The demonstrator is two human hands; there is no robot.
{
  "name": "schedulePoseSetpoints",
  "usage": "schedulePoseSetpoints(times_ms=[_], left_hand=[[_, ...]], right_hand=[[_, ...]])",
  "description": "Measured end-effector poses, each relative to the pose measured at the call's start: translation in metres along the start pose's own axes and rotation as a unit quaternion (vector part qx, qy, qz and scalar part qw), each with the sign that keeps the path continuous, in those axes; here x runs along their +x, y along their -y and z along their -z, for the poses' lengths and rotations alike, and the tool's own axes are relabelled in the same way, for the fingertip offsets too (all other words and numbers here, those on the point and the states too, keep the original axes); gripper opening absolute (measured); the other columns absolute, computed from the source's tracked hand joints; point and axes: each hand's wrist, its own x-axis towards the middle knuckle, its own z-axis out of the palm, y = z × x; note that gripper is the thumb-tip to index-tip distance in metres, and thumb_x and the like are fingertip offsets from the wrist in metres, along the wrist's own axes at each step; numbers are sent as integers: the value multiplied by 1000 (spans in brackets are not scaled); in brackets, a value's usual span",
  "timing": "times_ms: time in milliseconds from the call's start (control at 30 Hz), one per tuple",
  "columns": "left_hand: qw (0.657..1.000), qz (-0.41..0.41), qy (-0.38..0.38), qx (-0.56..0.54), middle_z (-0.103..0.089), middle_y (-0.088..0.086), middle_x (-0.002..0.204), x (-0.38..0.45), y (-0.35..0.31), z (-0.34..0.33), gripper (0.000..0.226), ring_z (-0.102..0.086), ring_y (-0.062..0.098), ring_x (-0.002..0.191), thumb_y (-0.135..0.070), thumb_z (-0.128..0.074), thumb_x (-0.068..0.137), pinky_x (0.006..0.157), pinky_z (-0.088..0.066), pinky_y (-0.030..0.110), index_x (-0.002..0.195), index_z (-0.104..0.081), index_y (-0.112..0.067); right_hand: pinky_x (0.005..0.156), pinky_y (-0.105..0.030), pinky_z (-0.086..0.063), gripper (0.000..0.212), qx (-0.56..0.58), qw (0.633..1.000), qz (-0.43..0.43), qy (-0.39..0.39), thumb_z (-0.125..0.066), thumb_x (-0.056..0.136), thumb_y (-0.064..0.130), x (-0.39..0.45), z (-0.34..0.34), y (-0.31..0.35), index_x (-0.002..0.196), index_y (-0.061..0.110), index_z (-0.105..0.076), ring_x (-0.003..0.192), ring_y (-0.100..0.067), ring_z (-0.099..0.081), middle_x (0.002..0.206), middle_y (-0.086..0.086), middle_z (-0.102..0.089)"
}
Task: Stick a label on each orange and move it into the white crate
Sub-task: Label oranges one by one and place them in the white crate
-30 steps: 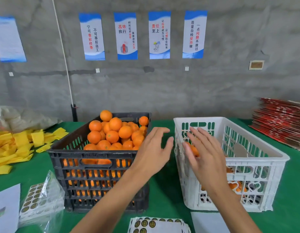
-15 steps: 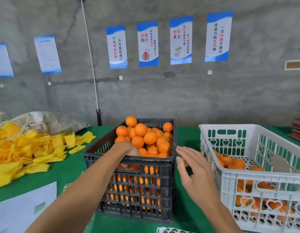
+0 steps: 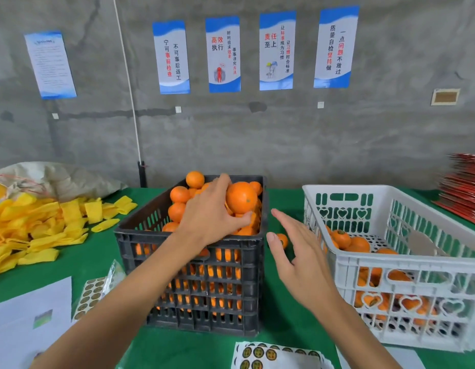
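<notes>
Left hand (image 3: 209, 217) has come up out of the black crate (image 3: 193, 275), fingers curled round an orange (image 3: 241, 197); right hand (image 3: 297, 259) waits flat-fingered beside it, label sheet (image 3: 273, 355) probably nearest that hand.

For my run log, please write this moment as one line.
step: pick | left hand: grips orange over black crate | right hand: open, empty | white crate: partly filled
</notes>
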Motion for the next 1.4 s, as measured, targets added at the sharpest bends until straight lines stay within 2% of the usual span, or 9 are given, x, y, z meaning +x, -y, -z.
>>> schedulePoseSetpoints(times_ms=[100, 233, 333, 533, 733, 933, 1033, 1200, 1400], left_hand=[[993, -91, -70, -41, -58, -11, 105, -43, -30, -18, 60, -56, 10, 92, -60, -74, 71, 66, -48, 28, 114, -49, -26], [985, -128, -92, -72, -61, 3, 122, -102, -41, -55, 71, -60, 20, 107, -43, -84, 73, 85, -50, 28, 130, -53, -13], [985, -153, -39, -72, -59, 3, 125, -146, -36, -82, 73, -63, 18, 106, -52, -79, 80, 79, -54, 26, 136, -51, -15], [977, 5, 199, -79, -30, -10, 130, -217, -14, -121, 74, -62, 14, 92, -65, -65, 84, 66, -51, 22, 142, -35, -32], [969, 101, 194, -111, -22, -7, 142, -243, -9, -138, 73, -60, 13, 76, -39, -72, 91, 64, -51, 21, 147, -25, -39], [963, 127, 158, -177, -23, -12, 145, -250, -11, -139, 76, -56, 2, 83, -39, -76, 91, 69, -47, 3, 148, -25, -41], [961, 134, 142, -198, -25, -18, 144, -250, -12, -137, 73, -59, -4, 83, -44, -74, 90, 72, -59, 18, 147, -28, -42], [953, 143, 118, -239, -28, -24, 141, -249, -12, -134, 71, -62, -5, 99, -56, -72, 87, 69, -56, 13, 144, -31, -48], [951, 141, 119, -248, -31, -21, 140, -249, -11, -135, 71, -60, -7, 101, -55, -74, 86, 72, -51, 5, 142, -32, -47]], right_hand=[[115, -24, -28, 66, 57, 997, -19, 50, -35, 102, 67, -3, -1, 4, 160, 42, -16, 146, 5, -30, 159, 32, -27], [108, -23, -35, 68, 48, 996, -26, 73, -38, 98, 74, -43, -5, -9, 158, 47, -17, 137, 1, -40, 152, 36, -28], [107, -26, -38, 70, 45, 987, -56, 142, -40, 93, 81, -86, -9, -28, 154, 57, -16, 135, 4, -38, 149, 38, -27], [115, -22, -35, 71, 21, 941, -125, 314, -37, 84, 92, -142, -24, -60, 146, 69, -10, 133, 25, -24, 143, 54, -19], [118, -25, -22, 104, -39, 883, -87, 460, -49, 70, 99, -161, -22, -75, 157, 55, -13, 142, 12, -19, 156, 40, -19], [112, -18, -10, 92, -100, 882, -23, 460, -31, 79, 98, -164, -24, -77, 155, 46, -36, 146, 3, -10, 163, 29, -16], [110, -17, -13, 83, -100, 893, -23, 438, -31, 82, 95, -165, -29, -75, 148, 47, -46, 141, 2, -20, 159, 26, -29], [108, -32, -40, 57, -142, 930, 65, 331, -40, 96, 76, -170, -32, -73, 126, 39, -71, 123, -11, -50, 133, 17, -62], [119, -38, -28, 35, -128, 938, 99, 306, -52, 102, 54, -167, -33, -65, 115, 34, -78, 123, -8, -55, 123, 20, -68]])
